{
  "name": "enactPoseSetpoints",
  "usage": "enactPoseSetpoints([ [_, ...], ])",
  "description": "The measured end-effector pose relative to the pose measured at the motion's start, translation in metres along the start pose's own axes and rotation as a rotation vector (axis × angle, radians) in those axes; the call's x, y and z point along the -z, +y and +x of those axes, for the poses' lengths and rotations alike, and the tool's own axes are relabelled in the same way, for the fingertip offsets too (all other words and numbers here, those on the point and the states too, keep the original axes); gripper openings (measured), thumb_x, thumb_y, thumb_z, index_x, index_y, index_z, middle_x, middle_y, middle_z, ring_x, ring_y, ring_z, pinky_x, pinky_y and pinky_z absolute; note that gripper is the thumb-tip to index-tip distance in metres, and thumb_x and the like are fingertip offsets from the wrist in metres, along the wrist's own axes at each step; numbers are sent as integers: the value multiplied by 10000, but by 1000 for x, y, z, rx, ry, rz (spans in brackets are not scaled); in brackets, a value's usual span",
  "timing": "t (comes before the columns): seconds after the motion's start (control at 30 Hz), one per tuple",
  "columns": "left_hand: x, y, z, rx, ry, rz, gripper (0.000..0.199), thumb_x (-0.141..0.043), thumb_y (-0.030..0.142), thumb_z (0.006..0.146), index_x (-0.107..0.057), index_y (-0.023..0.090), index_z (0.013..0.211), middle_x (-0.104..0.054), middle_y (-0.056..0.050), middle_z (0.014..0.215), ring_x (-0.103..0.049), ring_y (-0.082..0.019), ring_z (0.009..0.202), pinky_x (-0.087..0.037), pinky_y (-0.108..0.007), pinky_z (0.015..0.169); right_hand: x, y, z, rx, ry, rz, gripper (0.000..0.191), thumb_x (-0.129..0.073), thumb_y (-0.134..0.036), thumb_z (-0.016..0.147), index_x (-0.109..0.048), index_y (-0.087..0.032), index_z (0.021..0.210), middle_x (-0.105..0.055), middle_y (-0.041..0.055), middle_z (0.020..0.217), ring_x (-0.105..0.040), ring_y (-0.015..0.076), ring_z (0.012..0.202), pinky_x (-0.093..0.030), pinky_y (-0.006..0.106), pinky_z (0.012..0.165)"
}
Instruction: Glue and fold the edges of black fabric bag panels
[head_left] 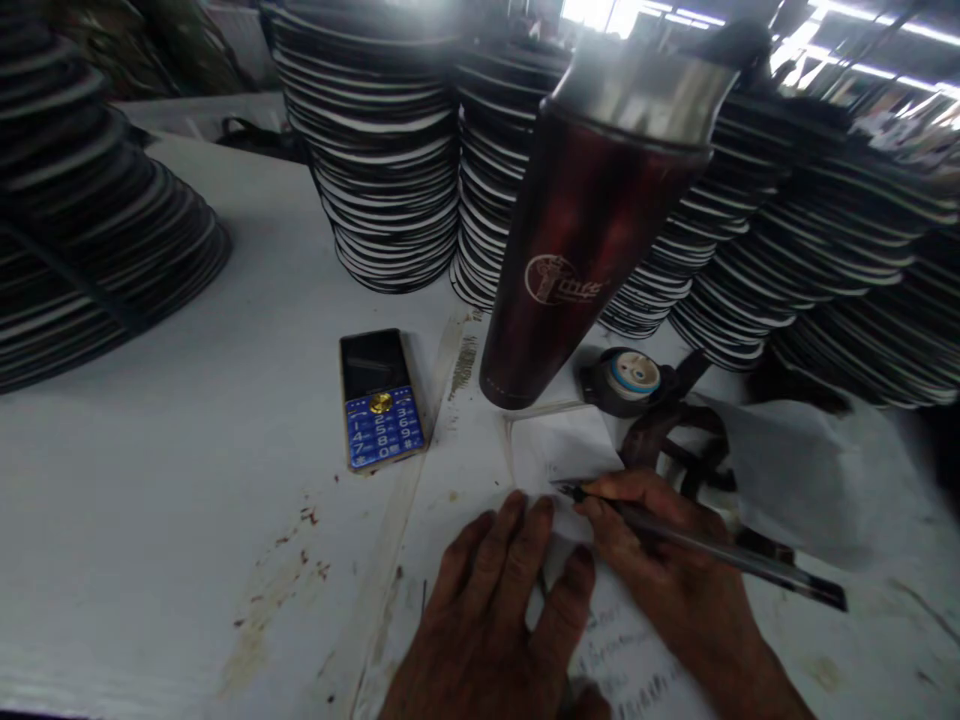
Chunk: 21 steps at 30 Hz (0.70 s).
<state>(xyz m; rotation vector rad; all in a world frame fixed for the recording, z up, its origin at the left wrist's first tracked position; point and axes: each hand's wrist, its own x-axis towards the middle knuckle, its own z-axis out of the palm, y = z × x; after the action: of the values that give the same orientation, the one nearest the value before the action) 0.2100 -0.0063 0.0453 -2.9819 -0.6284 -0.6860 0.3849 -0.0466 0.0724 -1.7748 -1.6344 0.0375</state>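
Observation:
A dark pen (720, 545) lies in the grip of my right hand (679, 570), its tip touching a small sheet of white paper (562, 440) with a faint mark on it. My left hand (499, 610) rests flat with fingers stretched, its fingertips at the near edge of that sheet. Beneath and between both hands is a page with handwriting (626, 650), partly covered by them. Just beyond the sheet stands a dark red thermos (570, 240) with a metal top. A keypad phone (381, 400) with blue keys lies left of the sheet.
Tall stacks of dark, pale-edged flat pieces (382, 170) line the back of the white table (172, 470). Another stack (82, 220) stands at the left. Right of the thermos lie a round black lid (622, 380), dark straps (675, 440) and a pale translucent sheet (795, 470).

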Motion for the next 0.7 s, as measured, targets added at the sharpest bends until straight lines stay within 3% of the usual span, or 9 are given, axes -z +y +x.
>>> enactPoseSetpoints([
  [0.27, -2, 0, 0, -8, 11, 35, 462, -421, 501, 877, -483, 220, 1238, -551, -95, 1275, -452, -260, 1213, -311, -394, 968, 1, 0, 3, -43, 30, 38, 27, -546, -220, 834, -559, -219, 810, -666, -56, 632, -609, 72, 453, -435, 113, 371],
  [0.47, -2, 1, 0, -2, 23, 22, 471, -425, 508, 873, -468, 224, 1246, -549, -91, 1271, -448, -258, 1214, -321, -391, 968, 0, 0, 3, -24, 3, 7, 36, -532, -219, 840, -561, -215, 820, -683, -37, 664, -650, 96, 525, -493, 126, 451],
  [0.7, 0, -1, 0, -4, 0, 0, 464, -474, 462, 862, -468, 221, 1258, -532, -96, 1291, -429, -263, 1228, -352, -393, 958, 1, -1, 2, -55, 0, 17, 35, -533, -204, 828, -554, -220, 805, -656, -54, 613, -604, 84, 445, -436, 127, 373],
])
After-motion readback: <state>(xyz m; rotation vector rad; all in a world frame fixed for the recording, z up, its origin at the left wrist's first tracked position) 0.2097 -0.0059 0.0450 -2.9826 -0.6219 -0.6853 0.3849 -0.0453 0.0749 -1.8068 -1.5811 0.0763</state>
